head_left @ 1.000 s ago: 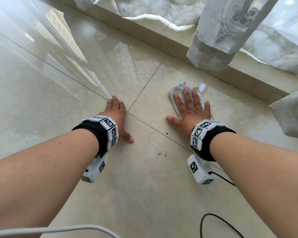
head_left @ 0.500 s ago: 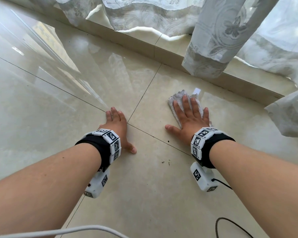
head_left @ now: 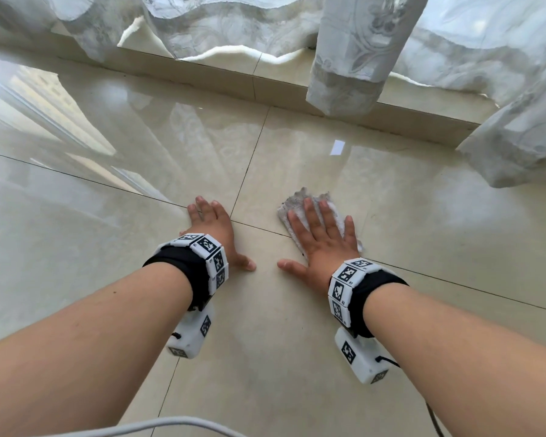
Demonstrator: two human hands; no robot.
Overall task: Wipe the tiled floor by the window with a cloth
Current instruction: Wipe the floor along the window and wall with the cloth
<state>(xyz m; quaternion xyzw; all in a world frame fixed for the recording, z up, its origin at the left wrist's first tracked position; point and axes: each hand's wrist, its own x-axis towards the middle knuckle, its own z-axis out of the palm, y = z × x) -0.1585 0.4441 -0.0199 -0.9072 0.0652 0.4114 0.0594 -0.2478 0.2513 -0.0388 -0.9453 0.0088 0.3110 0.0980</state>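
Pressing the cloth (head_left: 298, 200) flat with the right hand (head_left: 323, 244), fingers straight and spread, none curled round it. Resting the left hand (head_left: 213, 225) palm down on bare tile just beside, fingers straight as well, holding nothing. Below both, glossy beige tiled floor (head_left: 123, 222), with the cloth lying over a grout line. Beyond, white patterned curtains (head_left: 344, 58) hanging down to a raised tiled ledge (head_left: 202, 77), well apart from the cloth. On the wrists, black wristbands (head_left: 356, 285) with white marker tiles; beneath them, white boxes (head_left: 191, 334). At the bottom edge, a white cable (head_left: 171, 425).
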